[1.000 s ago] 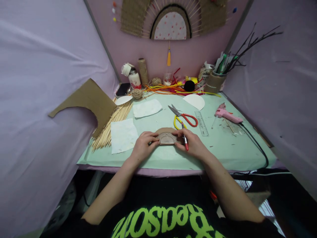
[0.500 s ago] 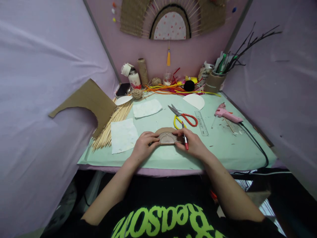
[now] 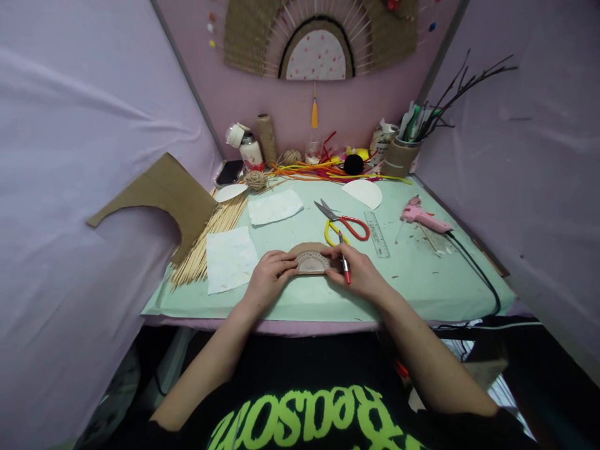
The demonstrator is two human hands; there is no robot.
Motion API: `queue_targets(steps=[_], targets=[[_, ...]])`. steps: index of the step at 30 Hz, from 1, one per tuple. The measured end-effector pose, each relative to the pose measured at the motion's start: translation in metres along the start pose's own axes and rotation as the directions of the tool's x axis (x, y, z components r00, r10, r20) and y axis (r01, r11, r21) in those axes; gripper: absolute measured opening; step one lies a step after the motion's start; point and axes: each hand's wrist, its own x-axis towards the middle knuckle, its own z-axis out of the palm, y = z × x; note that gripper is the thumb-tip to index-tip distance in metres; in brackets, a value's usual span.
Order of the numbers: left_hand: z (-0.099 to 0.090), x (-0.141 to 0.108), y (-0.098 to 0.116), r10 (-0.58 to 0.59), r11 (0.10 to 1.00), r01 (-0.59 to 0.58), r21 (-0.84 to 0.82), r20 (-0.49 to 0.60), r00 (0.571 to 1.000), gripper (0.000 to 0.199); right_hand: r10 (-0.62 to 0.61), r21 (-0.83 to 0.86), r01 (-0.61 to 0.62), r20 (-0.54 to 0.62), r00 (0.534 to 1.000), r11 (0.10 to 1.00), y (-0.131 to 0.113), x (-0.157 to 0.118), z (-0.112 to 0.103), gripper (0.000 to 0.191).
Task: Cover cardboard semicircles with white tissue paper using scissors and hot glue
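Observation:
A clear protractor (image 3: 312,262) lies on a brown half-round cardboard piece (image 3: 309,247) near the table's front edge. My left hand (image 3: 272,275) is closed on the left end of both, fingertips on the protractor. At the right end, my right hand (image 3: 356,270) presses the protractor and cardboard with its fingertips and also holds a red pen (image 3: 345,270), tilted between the fingers. Just beyond that hand lie scissors (image 3: 344,220) with red and yellow handles, and a clear ruler (image 3: 377,234) beside them.
Left are white sheets (image 3: 230,259), thin sticks (image 3: 210,240) and a cut cardboard sheet (image 3: 162,194). A pink glue gun (image 3: 426,217) with a black cable lies right. Behind are coloured stems (image 3: 309,170), a bottle (image 3: 252,152) and a tool holder (image 3: 400,156).
The view has shifted slightly, so everything sits a little further left. My hands keep the same hold on the protractor, cardboard and pen.

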Motion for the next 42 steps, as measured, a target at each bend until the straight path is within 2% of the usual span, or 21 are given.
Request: queue_targets(steps=[13,27,29,31,33,35,37,39,42], targets=[[0.0,-0.002,0.002,0.0,1.0,0.0,-0.001,-0.016,1.0,0.016,-0.044,-0.015,0.043,-0.037,0.998,0.999,0.004,-0.002,0.006,0.02],[-0.003,-0.001,0.005,-0.014,0.999,0.015,-0.035,0.04,0.999,0.016,-0.033,-0.022,0.032,-0.044,0.998,0.999,0.004,-0.002,0.005,0.02],[-0.006,0.0,0.009,-0.027,0.999,0.029,-0.019,0.076,0.997,0.026,-0.03,-0.014,0.029,-0.043,0.999,0.999,0.004,-0.002,0.005,0.02],[-0.01,0.004,0.014,-0.062,0.998,0.059,0.019,0.153,0.986,0.052,-0.038,-0.005,0.038,-0.048,0.998,0.999,0.004,-0.002,0.004,0.022],[-0.014,0.012,0.018,-0.1,0.994,0.084,0.073,0.264,0.959,0.082,-0.059,0.001,0.059,-0.059,0.997,0.998,0.004,-0.002,0.004,0.025],[-0.015,0.024,0.02,-0.114,0.99,0.076,0.116,0.375,0.92,0.1,-0.077,0.0,0.077,-0.074,0.994,0.997,0.005,-0.002,0.004,0.027],[-0.014,0.036,0.019,-0.102,0.991,0.047,0.127,0.466,0.879,0.103,-0.075,-0.003,0.075,-0.082,0.994,0.997,0.005,-0.003,0.003,0.028],[-0.011,0.045,0.016,-0.078,0.994,0.028,0.104,0.523,0.849,0.097,-0.057,0.004,0.057,-0.09,0.994,0.998,0.005,-0.003,0.003,0.029],[-0.01,0.05,0.013,-0.067,0.997,0.034,0.072,0.526,0.848,0.087,-0.041,0.038,0.047,-0.129,0.991,0.998,0.005,-0.003,0.002,0.028]])
